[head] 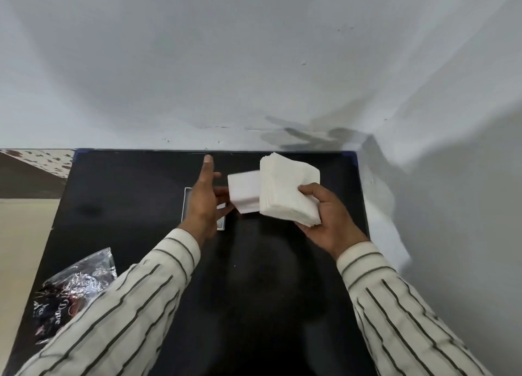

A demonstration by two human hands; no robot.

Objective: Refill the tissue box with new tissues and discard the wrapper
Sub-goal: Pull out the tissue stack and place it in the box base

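Note:
My right hand [324,217] grips a thick stack of white tissues [285,189] above the black table, near its far right side. My left hand [203,203] has its thumb raised and its fingers on a smaller, smooth white tissue bundle [244,192], which touches the big stack's left side. Under my left hand lies a flat rectangular tissue box [221,223] with a pale rim, mostly hidden by the hand. The crumpled dark printed plastic wrapper [76,288] lies at the table's near left edge, beside my left sleeve.
The black table [127,195] stands in a corner, with a white wall behind it and another along its right side. To the left of the table are a beige floor and a patterned strip.

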